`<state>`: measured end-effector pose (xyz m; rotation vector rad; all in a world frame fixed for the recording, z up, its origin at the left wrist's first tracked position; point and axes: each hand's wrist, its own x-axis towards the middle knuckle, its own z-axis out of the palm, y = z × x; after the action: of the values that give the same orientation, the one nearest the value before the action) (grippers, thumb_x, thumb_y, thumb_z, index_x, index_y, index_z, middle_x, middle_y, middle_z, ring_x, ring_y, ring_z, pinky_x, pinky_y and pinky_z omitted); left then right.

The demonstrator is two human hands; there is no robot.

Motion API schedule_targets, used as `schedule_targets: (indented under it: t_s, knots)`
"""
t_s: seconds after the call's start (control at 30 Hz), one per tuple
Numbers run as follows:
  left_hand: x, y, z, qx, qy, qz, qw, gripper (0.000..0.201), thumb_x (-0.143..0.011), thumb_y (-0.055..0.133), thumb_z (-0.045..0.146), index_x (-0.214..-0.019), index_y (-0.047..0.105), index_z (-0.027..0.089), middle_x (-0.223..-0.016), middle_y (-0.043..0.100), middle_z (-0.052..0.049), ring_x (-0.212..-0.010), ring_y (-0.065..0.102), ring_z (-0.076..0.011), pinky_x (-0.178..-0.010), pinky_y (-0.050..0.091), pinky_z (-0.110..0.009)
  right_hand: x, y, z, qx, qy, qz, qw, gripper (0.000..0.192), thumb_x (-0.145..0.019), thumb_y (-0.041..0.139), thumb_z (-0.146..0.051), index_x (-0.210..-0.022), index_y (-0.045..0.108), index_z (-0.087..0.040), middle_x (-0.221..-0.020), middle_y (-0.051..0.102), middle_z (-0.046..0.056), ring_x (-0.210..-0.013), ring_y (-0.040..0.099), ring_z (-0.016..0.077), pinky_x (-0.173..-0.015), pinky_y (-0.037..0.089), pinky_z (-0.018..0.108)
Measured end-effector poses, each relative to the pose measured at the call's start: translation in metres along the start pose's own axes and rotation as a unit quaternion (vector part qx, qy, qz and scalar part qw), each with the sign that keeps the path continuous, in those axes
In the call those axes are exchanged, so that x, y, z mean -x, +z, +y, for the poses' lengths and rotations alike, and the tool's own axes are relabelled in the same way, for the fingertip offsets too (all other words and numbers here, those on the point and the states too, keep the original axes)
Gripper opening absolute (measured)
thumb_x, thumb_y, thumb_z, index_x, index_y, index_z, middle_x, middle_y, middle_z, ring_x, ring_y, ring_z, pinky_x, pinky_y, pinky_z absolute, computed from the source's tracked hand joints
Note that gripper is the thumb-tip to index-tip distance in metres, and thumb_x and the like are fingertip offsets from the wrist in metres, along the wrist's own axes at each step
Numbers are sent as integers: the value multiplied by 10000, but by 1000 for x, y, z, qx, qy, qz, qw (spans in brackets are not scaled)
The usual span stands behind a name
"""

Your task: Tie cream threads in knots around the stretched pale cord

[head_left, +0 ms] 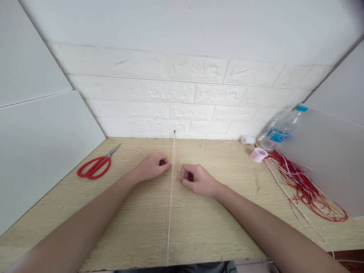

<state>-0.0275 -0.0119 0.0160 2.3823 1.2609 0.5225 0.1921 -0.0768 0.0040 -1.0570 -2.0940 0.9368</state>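
A thin pale pink cord (170, 204) runs taut down the middle of the wooden table (127, 223), from a small pin at the back wall to the near edge. My left hand (152, 167) rests just left of the cord, fingers pinched on a fine thread end. My right hand (197, 180) lies just right of the cord, fingers curled and pinching another fine thread that loops off toward the right. Both hands sit on the tabletop, a few centimetres apart, with the cord between them.
Red-handled scissors (96, 166) lie at the left. At the back right are a pink thread spool (258, 154), a white spool (247, 140) and a lying water bottle (280, 131). Red and pink cord strands (307, 189) spread along the right. White walls enclose three sides.
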Motion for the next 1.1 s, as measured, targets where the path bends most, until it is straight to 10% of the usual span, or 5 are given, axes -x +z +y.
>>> schedule_targets:
  t_s: [1.1]
  knots:
    - [2, 1, 4, 2, -15, -10, 1000, 189, -813, 520, 352, -714, 556, 194, -665, 570, 16, -617, 490, -132, -582, 340, -265, 0, 1, 1, -6, 5, -17, 1000, 69, -760, 530, -124, -750, 508, -189, -647, 514, -48, -569, 448, 79, -507, 341, 187]
